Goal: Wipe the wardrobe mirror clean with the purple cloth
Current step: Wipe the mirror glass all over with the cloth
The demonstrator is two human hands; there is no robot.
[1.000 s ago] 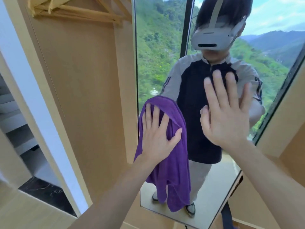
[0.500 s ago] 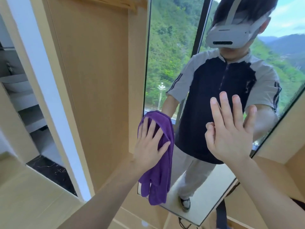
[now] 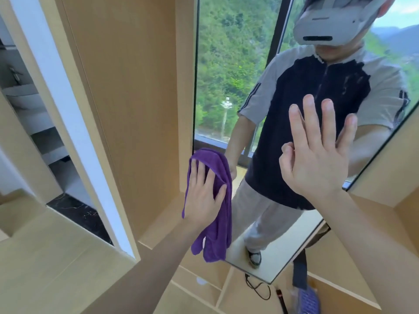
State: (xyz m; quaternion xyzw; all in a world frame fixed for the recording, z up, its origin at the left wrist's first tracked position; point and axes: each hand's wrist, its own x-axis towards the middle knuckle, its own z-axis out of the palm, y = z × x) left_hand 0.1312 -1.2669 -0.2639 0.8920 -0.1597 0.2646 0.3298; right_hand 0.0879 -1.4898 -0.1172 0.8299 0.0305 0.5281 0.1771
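Note:
The tall wardrobe mirror (image 3: 226, 71) fills the upper right and reflects a person wearing a headset, with green hills behind. The purple cloth (image 3: 218, 232) hangs against the mirror's lower left edge. My left hand (image 3: 203, 196) lies flat on the cloth's upper part, fingers spread, pressing it to the glass. Further right, my right hand (image 3: 317, 152) rests open and flat against the mirror, palm on the glass, holding nothing. The cloth's lower end dangles loose below my left hand.
Light wooden wardrobe panels (image 3: 127, 87) stand left of the mirror, beside a white door frame (image 3: 68, 114). Below the mirror are open wooden compartments (image 3: 204, 288) with a black cable (image 3: 256, 286). A purple slipper (image 3: 306, 300) shows at the bottom.
My left hand has slid the cloth down and to the left, to the mirror's lower left edge. My right hand stays flat on the glass. The view has tilted downward.

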